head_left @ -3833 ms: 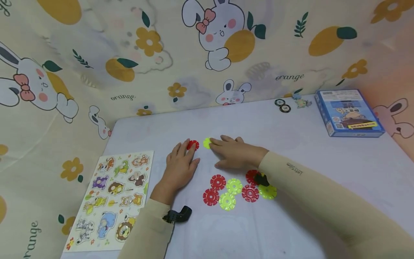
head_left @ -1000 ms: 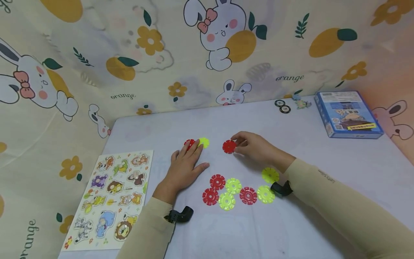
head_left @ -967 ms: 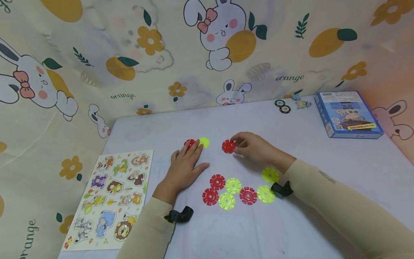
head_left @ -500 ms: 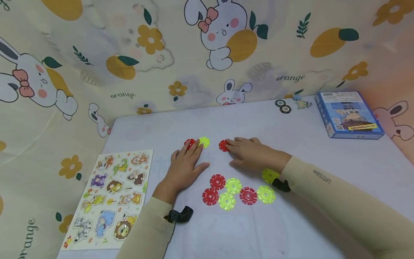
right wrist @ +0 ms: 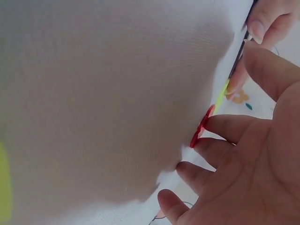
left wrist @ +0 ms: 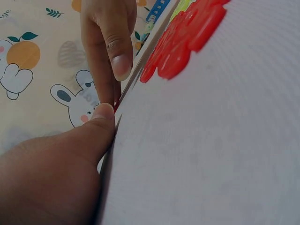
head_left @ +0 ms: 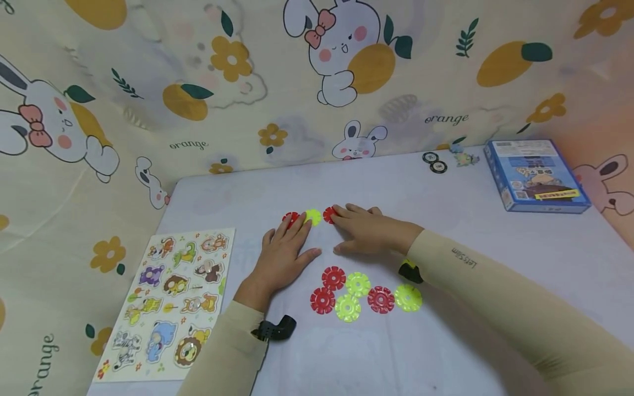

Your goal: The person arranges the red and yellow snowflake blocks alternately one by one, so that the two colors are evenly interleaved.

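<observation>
In the head view, my left hand (head_left: 282,256) lies palm down, its straight fingertips on a red notched plastic disc (head_left: 289,217) and at the edge of a yellow-green disc (head_left: 313,217). My right hand (head_left: 369,231) reaches in from the right with fingers extended, fingertips on a second red disc (head_left: 328,214) close beside the yellow-green one. The right wrist view shows that red disc (right wrist: 202,127) flat under two fingertips. Nearer me lie several loose discs, among them a red one (head_left: 381,300) and a yellow-green one (head_left: 408,297).
An animal sticker sheet (head_left: 168,302) lies at the left of the white table (head_left: 346,363). At the back right are a blue box (head_left: 537,176), two small black rings (head_left: 438,166) and a small figure (head_left: 464,158). Another yellow-green disc is mostly hidden behind the right wrist camera (head_left: 411,272).
My right hand went from pinching the red disc to flat fingers on it, and slid it left toward the yellow-green disc. My left hand has stayed in place over the last second.
</observation>
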`<state>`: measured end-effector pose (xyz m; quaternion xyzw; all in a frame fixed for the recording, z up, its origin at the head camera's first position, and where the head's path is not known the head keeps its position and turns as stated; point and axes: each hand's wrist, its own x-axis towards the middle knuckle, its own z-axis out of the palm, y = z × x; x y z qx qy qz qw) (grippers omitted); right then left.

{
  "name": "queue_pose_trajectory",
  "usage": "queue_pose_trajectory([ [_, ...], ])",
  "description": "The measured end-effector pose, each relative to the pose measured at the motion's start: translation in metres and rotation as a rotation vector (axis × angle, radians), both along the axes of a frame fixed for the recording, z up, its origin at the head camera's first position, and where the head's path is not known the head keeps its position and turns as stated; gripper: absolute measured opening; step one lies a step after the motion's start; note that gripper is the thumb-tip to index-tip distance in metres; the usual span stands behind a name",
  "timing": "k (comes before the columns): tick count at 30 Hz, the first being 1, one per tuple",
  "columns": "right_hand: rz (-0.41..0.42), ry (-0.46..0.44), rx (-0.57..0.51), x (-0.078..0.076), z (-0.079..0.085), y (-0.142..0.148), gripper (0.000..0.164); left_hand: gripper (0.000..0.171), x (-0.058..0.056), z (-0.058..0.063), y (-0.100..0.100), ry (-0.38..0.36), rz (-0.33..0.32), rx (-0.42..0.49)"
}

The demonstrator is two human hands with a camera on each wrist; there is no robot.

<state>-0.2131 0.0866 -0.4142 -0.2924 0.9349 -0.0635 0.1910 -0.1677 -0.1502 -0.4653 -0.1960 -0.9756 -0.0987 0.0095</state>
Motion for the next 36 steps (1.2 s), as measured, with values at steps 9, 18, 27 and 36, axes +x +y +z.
queue_pose_trajectory([
  [9,-0.012,-0.018,0.018,0.001,0.001,-0.005,0.094,0.080,0.001,-0.001,0.000,-0.004,0.001,-0.002],
  [18,-0.041,-0.042,-0.102,0.003,0.007,-0.001,0.090,0.079,0.003,-0.002,0.001,-0.011,0.004,0.002],
  [27,-0.110,-0.192,-0.588,0.026,0.040,0.036,0.066,0.079,0.003,-0.004,0.002,-0.006,0.011,0.001],
  [36,-0.098,-0.254,-0.959,0.066,0.035,0.102,0.044,0.079,0.001,0.000,-0.001,0.000,-0.006,0.008],
])
